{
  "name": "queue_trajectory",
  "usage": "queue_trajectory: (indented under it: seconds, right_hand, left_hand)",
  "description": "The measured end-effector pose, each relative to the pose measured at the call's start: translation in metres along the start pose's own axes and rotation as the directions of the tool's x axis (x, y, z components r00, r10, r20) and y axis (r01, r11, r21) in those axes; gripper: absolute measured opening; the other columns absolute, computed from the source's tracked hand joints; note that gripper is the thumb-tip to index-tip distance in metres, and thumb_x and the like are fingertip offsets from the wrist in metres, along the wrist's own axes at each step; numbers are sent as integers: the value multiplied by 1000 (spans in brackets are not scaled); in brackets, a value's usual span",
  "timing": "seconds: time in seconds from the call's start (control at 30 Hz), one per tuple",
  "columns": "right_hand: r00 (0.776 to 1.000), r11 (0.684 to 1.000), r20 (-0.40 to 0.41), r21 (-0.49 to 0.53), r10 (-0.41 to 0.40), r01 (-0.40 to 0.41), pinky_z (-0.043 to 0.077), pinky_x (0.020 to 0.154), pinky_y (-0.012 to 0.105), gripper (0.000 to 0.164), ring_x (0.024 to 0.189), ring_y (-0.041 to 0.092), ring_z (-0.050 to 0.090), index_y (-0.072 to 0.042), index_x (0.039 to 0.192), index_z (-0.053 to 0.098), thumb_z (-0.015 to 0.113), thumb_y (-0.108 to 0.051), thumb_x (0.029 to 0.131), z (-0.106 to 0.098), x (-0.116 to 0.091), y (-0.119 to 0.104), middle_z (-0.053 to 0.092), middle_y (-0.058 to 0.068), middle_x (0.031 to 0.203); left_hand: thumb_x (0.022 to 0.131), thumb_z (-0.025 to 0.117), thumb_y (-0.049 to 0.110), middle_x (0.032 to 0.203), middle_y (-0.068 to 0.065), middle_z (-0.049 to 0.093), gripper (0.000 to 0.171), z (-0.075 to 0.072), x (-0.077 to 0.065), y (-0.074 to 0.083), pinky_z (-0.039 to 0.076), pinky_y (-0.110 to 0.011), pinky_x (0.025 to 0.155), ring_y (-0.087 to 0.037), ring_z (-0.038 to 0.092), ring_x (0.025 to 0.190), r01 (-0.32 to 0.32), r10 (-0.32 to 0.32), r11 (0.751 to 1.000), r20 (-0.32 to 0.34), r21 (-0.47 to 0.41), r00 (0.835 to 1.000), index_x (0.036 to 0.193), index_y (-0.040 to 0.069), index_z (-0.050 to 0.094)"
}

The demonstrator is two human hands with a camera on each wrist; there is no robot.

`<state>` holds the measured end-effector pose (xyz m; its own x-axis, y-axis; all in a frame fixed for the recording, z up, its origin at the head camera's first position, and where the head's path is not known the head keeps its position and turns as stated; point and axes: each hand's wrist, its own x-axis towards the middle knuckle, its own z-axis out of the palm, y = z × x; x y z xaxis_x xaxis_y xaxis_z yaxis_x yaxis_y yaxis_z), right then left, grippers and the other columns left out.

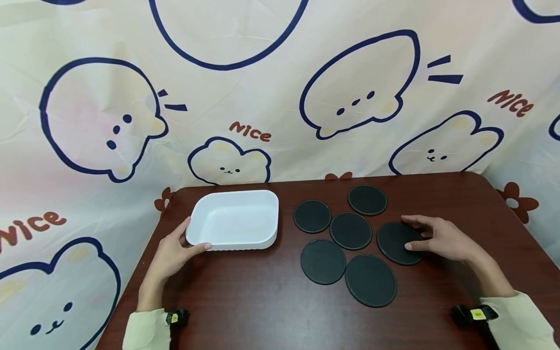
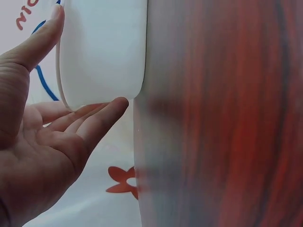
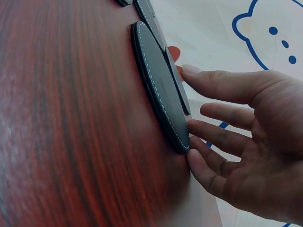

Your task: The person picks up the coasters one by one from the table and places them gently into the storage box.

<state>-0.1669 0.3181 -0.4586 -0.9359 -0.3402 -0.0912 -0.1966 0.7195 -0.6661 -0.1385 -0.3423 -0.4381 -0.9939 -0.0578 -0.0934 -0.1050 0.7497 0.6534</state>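
Observation:
A white rectangular plastic container (image 1: pixel 236 218) with rounded corners stands at the table's left. My left hand (image 1: pixel 175 250) holds its near left corner, thumb along the front rim and fingers against the left end. In the left wrist view the container's pale wall (image 2: pixel 102 52) lies between thumb and fingers. My right hand (image 1: pixel 444 238) is at the rightmost round black coaster (image 1: pixel 391 243). Its thumb lies over the coaster, and its fingers are by the right edge. In the right wrist view the fingertips touch or nearly touch the white-stitched coaster (image 3: pixel 158 82), which lies flat; the thumb appears spread away.
Several more round black coasters lie flat between container and right hand, including a near one (image 1: pixel 371 281), a middle one (image 1: pixel 351 231) and a far one (image 1: pixel 367 200). Beneath is a dark brown wooden table (image 1: pixel 271 306). A cartoon-print cloth (image 1: pixel 284 97) hangs behind it.

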Motion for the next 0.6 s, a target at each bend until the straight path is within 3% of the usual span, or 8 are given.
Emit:
queue_trajectory:
  seconds: [0.4,0.5,0.6]
  right_hand:
    - [1000,1000,-6,-20,-6,6,55,85,18,78,127,45,65,-1,153,56,89,-33,90,1,0,0,64,28,146]
    - [1000,999,-14,-42,-4,4,57,87,23,77,126,45,65,-2,153,58,90,-31,88,2,0,0,65,27,145]
    - [999,998,-31,-63,-10,8,61,92,36,75,126,46,65,-3,151,60,92,-24,86,6,0,1,66,26,144]
  left_hand:
    - [87,87,55,171,-28,36,120,17,1,19,48,-61,117,-46,49,151,-32,32,999,-24,13,999,171,3,19]
    - [88,86,56,171,-28,35,120,18,1,19,47,-62,117,-47,48,151,-27,28,999,-24,17,999,172,4,18]
    - [88,86,58,171,-28,35,120,18,1,18,47,-62,117,-48,48,151,-23,23,1000,-22,17,999,172,5,18]
